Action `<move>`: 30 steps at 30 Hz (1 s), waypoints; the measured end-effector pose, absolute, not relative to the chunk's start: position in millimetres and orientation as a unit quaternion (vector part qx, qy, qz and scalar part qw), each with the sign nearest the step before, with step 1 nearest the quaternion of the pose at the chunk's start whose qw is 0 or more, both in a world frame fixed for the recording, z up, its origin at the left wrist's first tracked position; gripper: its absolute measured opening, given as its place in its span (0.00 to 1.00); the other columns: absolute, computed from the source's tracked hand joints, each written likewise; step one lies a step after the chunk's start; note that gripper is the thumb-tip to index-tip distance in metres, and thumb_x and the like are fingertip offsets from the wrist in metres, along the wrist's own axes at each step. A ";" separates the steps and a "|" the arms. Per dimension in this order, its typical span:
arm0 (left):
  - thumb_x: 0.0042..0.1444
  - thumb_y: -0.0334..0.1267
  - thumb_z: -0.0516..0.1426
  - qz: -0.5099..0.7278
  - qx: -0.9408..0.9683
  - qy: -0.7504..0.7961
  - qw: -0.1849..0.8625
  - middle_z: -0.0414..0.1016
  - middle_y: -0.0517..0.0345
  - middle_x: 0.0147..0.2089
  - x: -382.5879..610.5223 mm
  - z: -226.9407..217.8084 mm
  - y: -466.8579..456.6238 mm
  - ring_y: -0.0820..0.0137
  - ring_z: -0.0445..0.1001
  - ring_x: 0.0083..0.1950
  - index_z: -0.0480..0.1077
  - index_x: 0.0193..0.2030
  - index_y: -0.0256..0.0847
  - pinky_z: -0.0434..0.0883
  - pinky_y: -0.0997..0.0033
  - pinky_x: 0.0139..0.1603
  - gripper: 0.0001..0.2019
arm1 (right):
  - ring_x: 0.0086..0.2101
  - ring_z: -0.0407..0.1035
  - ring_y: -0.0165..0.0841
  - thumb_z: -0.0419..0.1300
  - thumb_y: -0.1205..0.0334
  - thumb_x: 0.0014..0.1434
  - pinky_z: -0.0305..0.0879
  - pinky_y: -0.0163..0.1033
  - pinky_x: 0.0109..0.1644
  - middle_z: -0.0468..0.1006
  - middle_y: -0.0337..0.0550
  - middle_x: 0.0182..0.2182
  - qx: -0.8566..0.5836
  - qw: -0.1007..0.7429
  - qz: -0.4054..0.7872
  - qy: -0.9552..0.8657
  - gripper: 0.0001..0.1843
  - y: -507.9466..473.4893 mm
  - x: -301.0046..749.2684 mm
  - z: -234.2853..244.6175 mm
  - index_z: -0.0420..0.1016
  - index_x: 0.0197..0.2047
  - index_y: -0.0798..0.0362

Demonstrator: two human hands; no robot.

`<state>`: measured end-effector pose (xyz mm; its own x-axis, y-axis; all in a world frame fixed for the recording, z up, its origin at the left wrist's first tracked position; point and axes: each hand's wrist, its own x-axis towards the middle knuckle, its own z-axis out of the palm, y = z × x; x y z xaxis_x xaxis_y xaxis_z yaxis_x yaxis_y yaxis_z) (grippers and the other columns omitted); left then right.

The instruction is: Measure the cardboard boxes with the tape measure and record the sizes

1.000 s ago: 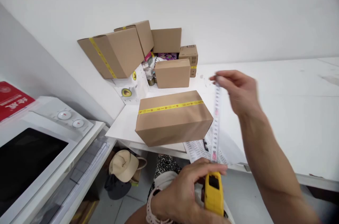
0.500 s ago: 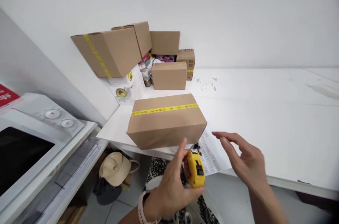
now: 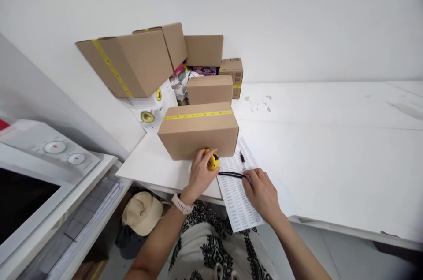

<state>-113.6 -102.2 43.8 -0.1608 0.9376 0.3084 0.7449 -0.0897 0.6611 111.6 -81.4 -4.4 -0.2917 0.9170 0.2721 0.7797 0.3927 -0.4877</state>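
Nothing readable (the paper sheet [image 3: 238, 211] is printed too small).

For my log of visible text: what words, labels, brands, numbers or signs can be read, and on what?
None can be read.
White printed paper sheet: print too small.
Yellow packing tape on the nearest brown cardboard box: marks too small.
Cream fabric cap: dark script unclear.
White round microwave dials: markings too small.
Small brown cardboard box by the wall: print too small.
White avocado-print carton: dark mark too small.

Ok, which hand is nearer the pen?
Right. The right hand is at the near end of the pen, contact unclear; the left hand is farther off, to the pen's left, holding the tape measure by the nearest box.
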 end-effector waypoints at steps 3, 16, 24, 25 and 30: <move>0.54 0.27 0.62 0.326 0.629 0.695 0.125 0.70 0.48 0.60 -119.3 41.0 -67.2 0.60 0.71 0.62 0.70 0.63 0.43 0.69 0.61 0.64 0.28 | 0.35 0.76 0.43 0.47 0.59 0.68 0.69 0.46 0.34 0.77 0.49 0.40 -0.561 0.241 0.159 -0.776 0.14 -71.2 117.7 -2.1 0.72 0.48 0.49; 0.61 0.29 0.56 0.207 0.661 0.720 0.041 0.57 0.36 0.74 -91.8 22.2 14.6 0.47 0.54 0.75 0.64 0.67 0.37 0.50 0.41 0.76 0.27 | 0.28 0.71 0.35 0.51 0.61 0.69 0.59 0.39 0.32 0.78 0.44 0.36 -0.565 0.176 0.214 -0.777 0.11 -57.4 123.1 12.0 0.71 0.50 0.49; 0.68 0.63 0.47 0.073 0.807 0.572 0.126 0.40 0.31 0.80 -64.4 2.9 -18.0 0.50 0.36 0.82 0.46 0.77 0.24 0.38 0.44 0.79 0.45 | 0.23 0.65 0.30 0.63 0.52 0.63 0.62 0.38 0.26 0.72 0.37 0.24 -0.439 0.501 0.537 -0.517 0.12 -36.1 173.1 30.6 0.78 0.45 0.48; 0.67 0.65 0.45 0.064 0.812 0.565 0.133 0.38 0.32 0.81 -64.8 2.0 -17.0 0.50 0.33 0.82 0.44 0.77 0.25 0.35 0.44 0.79 0.46 | 0.24 0.67 0.31 0.64 0.53 0.61 0.65 0.39 0.28 0.73 0.38 0.25 -0.418 0.525 0.548 -0.499 0.11 -31.0 178.5 38.9 0.80 0.44 0.47; 0.64 0.70 0.45 0.035 0.838 0.521 0.162 0.34 0.42 0.82 -76.7 7.7 11.8 0.57 0.30 0.82 0.41 0.79 0.34 0.29 0.48 0.79 0.49 | 0.33 0.74 0.37 0.68 0.52 0.57 0.73 0.46 0.39 0.78 0.41 0.30 -0.315 0.571 0.545 -0.528 0.13 1.1 190.9 75.2 0.83 0.47 0.39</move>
